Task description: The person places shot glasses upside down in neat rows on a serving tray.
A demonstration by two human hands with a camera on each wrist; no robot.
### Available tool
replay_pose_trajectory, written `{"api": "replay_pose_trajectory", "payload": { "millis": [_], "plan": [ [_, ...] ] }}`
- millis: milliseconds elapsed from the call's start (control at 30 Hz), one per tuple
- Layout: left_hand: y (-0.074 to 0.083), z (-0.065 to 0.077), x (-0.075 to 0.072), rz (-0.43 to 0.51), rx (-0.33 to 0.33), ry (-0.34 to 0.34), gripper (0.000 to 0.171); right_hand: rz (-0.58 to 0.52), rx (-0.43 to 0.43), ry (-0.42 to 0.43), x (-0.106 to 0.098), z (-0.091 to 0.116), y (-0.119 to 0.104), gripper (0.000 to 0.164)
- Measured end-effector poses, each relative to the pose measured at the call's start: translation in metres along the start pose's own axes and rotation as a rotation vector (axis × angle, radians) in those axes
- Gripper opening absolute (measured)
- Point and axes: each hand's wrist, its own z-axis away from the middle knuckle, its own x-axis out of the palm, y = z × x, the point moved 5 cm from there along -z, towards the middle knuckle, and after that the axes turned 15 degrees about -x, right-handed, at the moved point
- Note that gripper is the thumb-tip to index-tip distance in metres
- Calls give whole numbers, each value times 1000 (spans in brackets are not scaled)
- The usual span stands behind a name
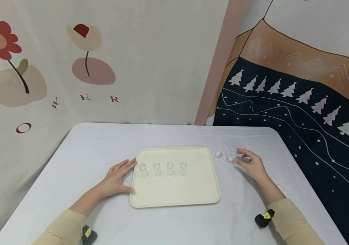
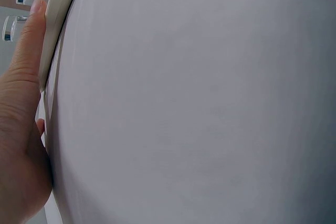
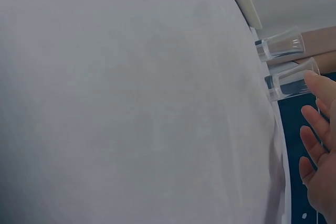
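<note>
My left hand [image 1: 115, 180] rests against the left edge of a cream tray [image 1: 174, 197], thumb and fingers spread along the rim. Several small clear shot glasses [image 1: 170, 169] stand in a row on the tray, apparently upside down with thick bases up. Right of the tray, two more shot glasses stand upright on the table: a farther one [image 3: 281, 45] and a nearer one [image 3: 291, 81]. Beside the nearer one is my right hand [image 1: 252, 165], thumb and fingers apart around its right side. In the right wrist view the thumb overlaps its rim; contact is unclear.
A white cloth covers the table [image 1: 101, 217]. A pale printed curtain [image 1: 162, 68] hangs behind it, and a dark tree-patterned cloth [image 1: 284, 112] hangs at the right. Both wrists carry small black devices [image 1: 263, 219].
</note>
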Motion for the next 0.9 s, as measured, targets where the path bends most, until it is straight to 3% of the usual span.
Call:
{"api": "replay_pose_trajectory", "payload": {
  "millis": [267, 900],
  "plan": [
    [-1, 0, 1, 2, 13, 2, 110, -20, 74, -66, 7, -3, 12, 50],
    [1, 1, -1, 4, 5, -3, 109, -5, 97, -86, 20, -7, 23, 44]
  ]
}}
